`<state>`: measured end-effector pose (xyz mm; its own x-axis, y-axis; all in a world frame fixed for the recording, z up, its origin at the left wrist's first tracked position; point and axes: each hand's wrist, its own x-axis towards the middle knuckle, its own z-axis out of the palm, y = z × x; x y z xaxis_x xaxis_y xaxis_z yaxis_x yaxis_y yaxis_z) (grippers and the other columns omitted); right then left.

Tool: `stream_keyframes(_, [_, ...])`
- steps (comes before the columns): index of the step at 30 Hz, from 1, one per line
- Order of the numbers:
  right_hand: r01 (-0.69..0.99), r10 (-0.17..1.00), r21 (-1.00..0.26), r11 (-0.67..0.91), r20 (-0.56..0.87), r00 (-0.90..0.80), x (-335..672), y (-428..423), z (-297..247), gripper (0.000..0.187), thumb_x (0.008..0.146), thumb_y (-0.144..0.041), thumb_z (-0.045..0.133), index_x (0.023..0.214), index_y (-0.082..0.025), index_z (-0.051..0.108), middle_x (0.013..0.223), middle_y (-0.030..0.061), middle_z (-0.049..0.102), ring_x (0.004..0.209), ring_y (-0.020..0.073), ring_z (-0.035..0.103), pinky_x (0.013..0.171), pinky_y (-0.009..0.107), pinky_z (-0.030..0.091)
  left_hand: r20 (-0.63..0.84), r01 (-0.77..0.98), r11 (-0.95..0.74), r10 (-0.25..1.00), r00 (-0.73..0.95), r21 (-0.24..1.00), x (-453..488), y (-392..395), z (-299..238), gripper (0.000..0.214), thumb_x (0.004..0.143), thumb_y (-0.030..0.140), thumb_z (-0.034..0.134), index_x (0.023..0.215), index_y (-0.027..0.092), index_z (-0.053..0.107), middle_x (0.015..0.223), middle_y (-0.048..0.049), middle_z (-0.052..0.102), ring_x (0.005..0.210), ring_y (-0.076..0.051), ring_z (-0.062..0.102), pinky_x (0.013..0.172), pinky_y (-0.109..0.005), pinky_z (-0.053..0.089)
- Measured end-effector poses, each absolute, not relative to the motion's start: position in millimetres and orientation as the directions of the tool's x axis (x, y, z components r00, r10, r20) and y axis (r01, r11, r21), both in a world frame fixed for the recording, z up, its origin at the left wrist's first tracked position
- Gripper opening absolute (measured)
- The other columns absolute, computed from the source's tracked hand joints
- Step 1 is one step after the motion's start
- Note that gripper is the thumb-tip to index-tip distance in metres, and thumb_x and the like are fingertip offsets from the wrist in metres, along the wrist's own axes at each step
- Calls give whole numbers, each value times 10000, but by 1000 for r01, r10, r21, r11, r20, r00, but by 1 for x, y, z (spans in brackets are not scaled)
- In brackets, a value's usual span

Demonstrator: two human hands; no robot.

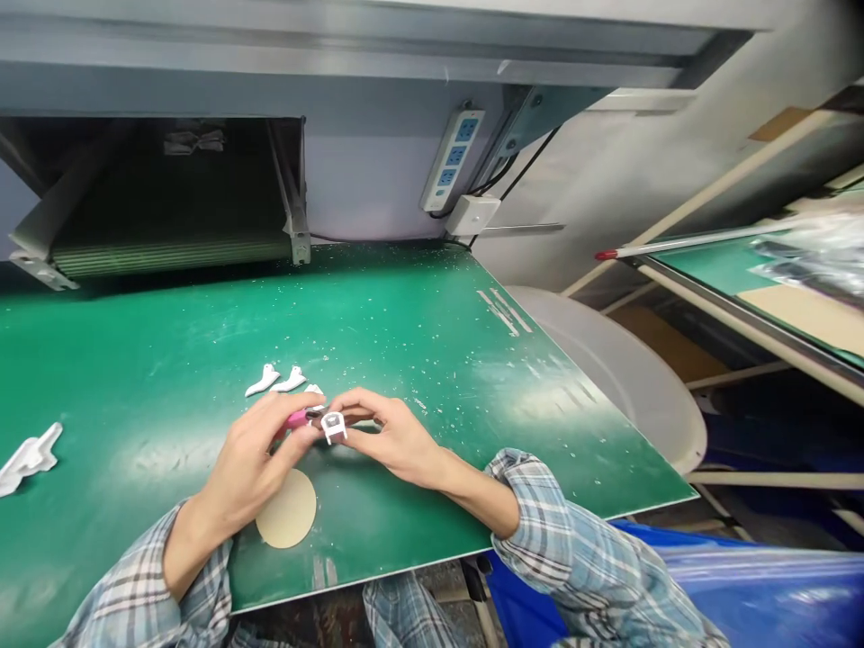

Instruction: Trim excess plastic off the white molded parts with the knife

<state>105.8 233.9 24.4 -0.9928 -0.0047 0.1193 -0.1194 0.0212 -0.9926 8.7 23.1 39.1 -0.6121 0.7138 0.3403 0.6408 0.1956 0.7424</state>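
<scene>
My left hand (pixel 249 459) is closed around a small pink-handled tool (pixel 295 419) with a dark metal tip. Between the fingertips of my right hand (pixel 391 436) is a small white plastic part (pixel 333 425), U-shaped at its front. The tool's tip points at this part, but whether they touch is hard to make out. Just beyond my left fingers lie two white curved plastic pieces (pixel 290 380), with another white bit (pixel 314 390) partly hidden by the hand. A round beige disc (pixel 287 509) rests on the green table (pixel 405 342) below my left palm.
At the far left lies a larger white plastic piece (pixel 31 459). A conveyor belt (pixel 175 256) ends over the table's back. White crumbs dot the surface. A power strip (pixel 452 160) hangs on the machine panel. Beyond the right edge stands a big whitish tub (pixel 607 360).
</scene>
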Motion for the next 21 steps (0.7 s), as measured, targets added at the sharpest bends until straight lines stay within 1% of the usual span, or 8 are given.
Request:
stream_keyframes(5, [-336, 183, -924, 179, 367, -912, 106, 236, 22, 123, 922, -246, 766, 1038, -220, 737, 1075, 60, 759, 1017, 199, 708, 946, 368, 573, 333, 633, 263, 672, -662, 728, 10, 19, 34, 304, 1062, 325, 514, 1291, 226, 687, 928, -40, 759, 735, -175, 682, 736, -262, 501])
stream_keyframes(7, [-373, 202, -893, 253, 426, -882, 107, 237, 22, 106, 935, -237, 752, 1040, -226, 738, 1044, 60, 754, 983, 199, 701, 908, 363, 575, 297, 616, 241, 709, -639, 750, 11, 19, 35, 306, 1069, 327, 487, 1268, 229, 697, 971, -47, 767, 765, -182, 690, 748, -266, 502])
stream_keyframes(10, [-421, 191, -849, 320, 493, -849, 110, 238, 22, 95, 956, -221, 736, 1051, -232, 731, 1038, 61, 761, 983, 204, 712, 902, 373, 581, 229, 550, 178, 774, -590, 816, 12, 20, 39, 343, 1089, 373, 444, 1246, 256, 726, 1094, -52, 779, 919, -207, 713, 820, -273, 509])
stream_keyframes(12, [-460, 180, -817, 347, 540, -822, 112, 238, 22, 104, 961, -197, 736, 1057, -236, 726, 1036, 58, 768, 988, 202, 721, 903, 372, 586, 189, 486, 162, 781, -595, 859, 13, 22, 42, 333, 1089, 392, 459, 1212, 268, 743, 1133, -44, 778, 990, -213, 710, 857, -269, 507])
stream_keyframes(14, [-483, 175, -794, 368, 570, -803, 113, 238, 22, 124, 962, -172, 735, 1066, -237, 722, 1031, 55, 772, 984, 197, 727, 896, 364, 592, 158, 429, 161, 771, -616, 889, 16, 23, 44, 293, 1077, 401, 501, 1129, 252, 748, 1054, -42, 774, 919, -199, 699, 806, -257, 503])
stream_keyframes(16, [-490, 167, -779, 391, 584, -794, 114, 237, 21, 133, 963, -162, 732, 1074, -235, 720, 1029, 58, 772, 978, 197, 732, 886, 362, 600, 136, 398, 157, 776, -616, 904, 19, 23, 44, 275, 1072, 403, 513, 1026, 224, 716, 905, -31, 729, 762, -170, 641, 696, -245, 476])
stream_keyframes(19, [-504, 159, -763, 405, 601, -783, 113, 235, 21, 139, 958, -154, 738, 1075, -227, 722, 1029, 62, 770, 971, 198, 736, 880, 360, 609, 127, 417, 154, 810, -572, 896, 24, 22, 42, 270, 1084, 377, 472, 935, 206, 618, 723, 21, 579, 602, -128, 494, 582, -232, 391])
stream_keyframes(21, [-515, 151, -760, 397, 607, -780, 113, 233, 20, 145, 954, -152, 746, 1078, -224, 724, 1024, 62, 767, 970, 192, 736, 877, 347, 613, 143, 461, 140, 838, -527, 876, 26, 23, 40, 235, 1077, 380, 495, 935, 210, 574, 678, 54, 504, 565, -111, 428, 550, -224, 343])
